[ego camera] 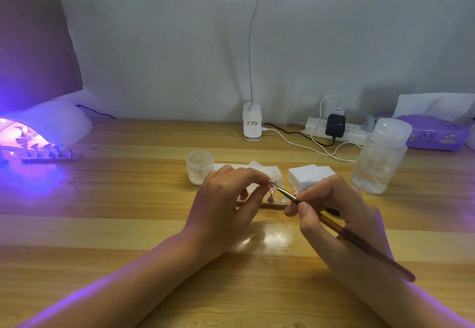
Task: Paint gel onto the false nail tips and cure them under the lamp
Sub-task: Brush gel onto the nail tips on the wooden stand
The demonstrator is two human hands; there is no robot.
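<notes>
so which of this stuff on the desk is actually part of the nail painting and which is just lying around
In use: brush, in the right hand; nail tip, pinched by the left hand; wooden holder; small jar; lit curing lamp; second strip of tips.
Idle now: tissue box; power strip; clear bottle; white block; desk lamp.

Wooden table: glowing curing lamp at left; small jar, white block centre; clear bottle, power strip, tissue pack right.
</notes>
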